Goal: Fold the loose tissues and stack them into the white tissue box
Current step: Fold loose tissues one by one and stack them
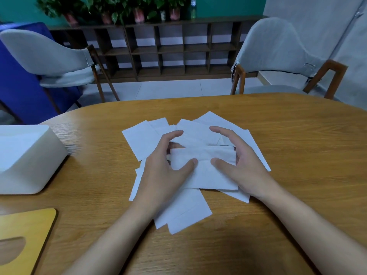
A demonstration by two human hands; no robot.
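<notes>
A half-folded tissue (pixel 204 167) is gripped by both hands, left hand (pixel 166 165) and right hand (pixel 236 165), above the loose tissues (pixel 143 139) (worktop centre); the white tissue box (pixel 29 157) is placed far left.

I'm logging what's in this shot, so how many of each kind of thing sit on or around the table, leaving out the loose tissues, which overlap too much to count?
White tissue box: 1
Yellow wooden lid: 1
Hands, left and right: 2
Chairs: 2
Total: 6

Matt paper tissues (pixel 206 175) (wood-grain table (pixel 288 135))
</notes>
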